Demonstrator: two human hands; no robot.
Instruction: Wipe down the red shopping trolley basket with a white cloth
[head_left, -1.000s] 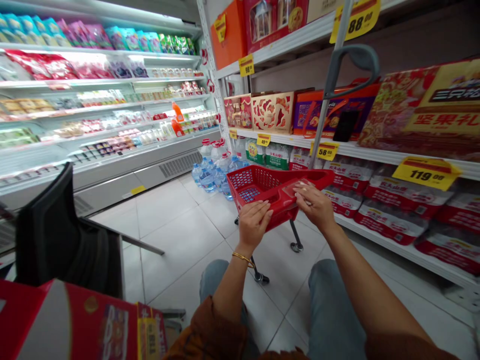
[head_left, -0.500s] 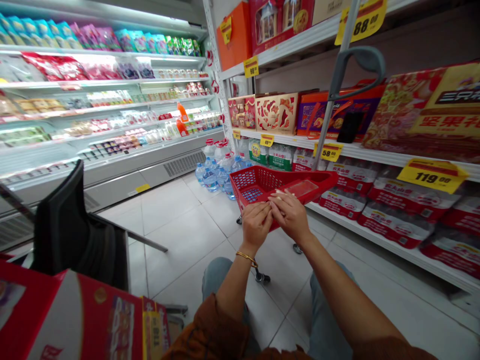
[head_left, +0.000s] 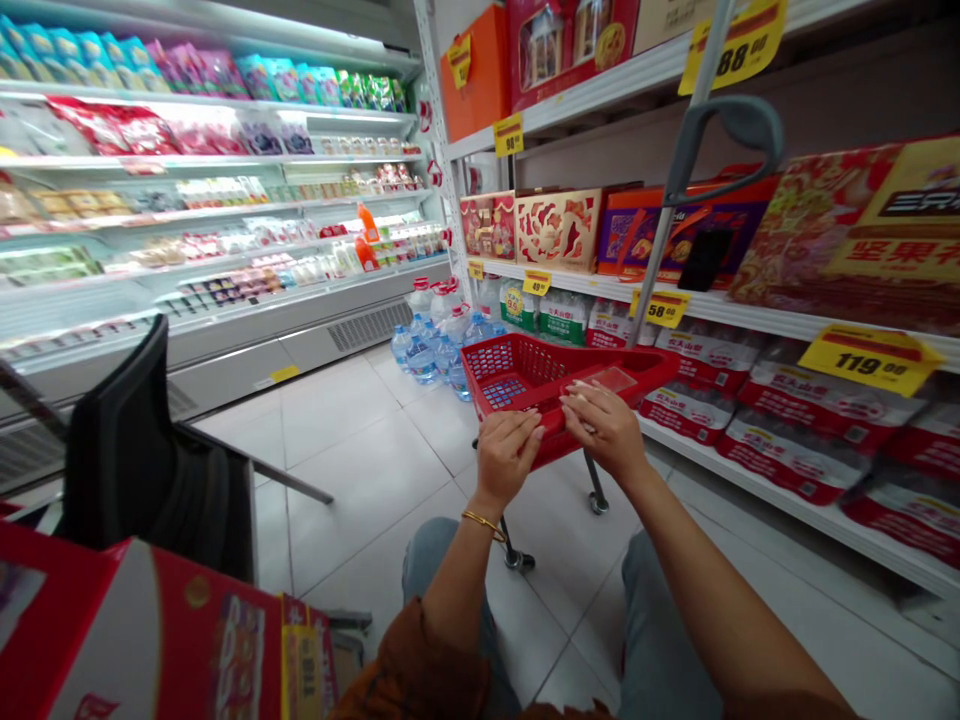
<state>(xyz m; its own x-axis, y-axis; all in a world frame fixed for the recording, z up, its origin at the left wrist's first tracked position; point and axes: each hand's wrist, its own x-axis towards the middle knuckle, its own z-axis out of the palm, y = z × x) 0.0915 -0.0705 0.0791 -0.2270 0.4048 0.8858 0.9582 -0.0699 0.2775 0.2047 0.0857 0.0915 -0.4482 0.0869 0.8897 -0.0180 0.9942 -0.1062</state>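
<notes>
Head view, the only one: a seated person's knees in jeans fill the bottom centre, and both bare arms reach forward to a red basket (head_left: 501, 382) standing on small wheels (head_left: 518, 560) on the tiled floor (head_left: 352, 470), just right of the frame's centre and close beside the lower shelf (head_left: 757, 455) on the right. The left hand (head_left: 508, 455), with a thin bracelet (head_left: 484, 520) at the wrist, is curled over the basket's near rim, fingers folded down onto the edge. The right hand (head_left: 606, 430) lies on the same rim just beside it, fingers bent over a flat red part there — whether it truly grips, or pinches something small and pale at the fingertips, I cannot tell. A grey pull handle (head_left: 724, 130) rises from the basket's far side toward the upper right. Beyond the basket stand water bottles (head_left: 435, 350); gift boxes (head_left: 559, 225) and yellow price tags (head_left: 870, 358) line the right-hand shelves, and a chilled cabinet (head_left: 225, 200) fills the upper left. A black chair (head_left: 135, 450) and a red carton (head_left: 172, 640) sit at lower left. By my reading the work is at the near rim, with the basket apparently empty; shifting it would call for a firm two-handed hold, since the wheels let it roll.
</notes>
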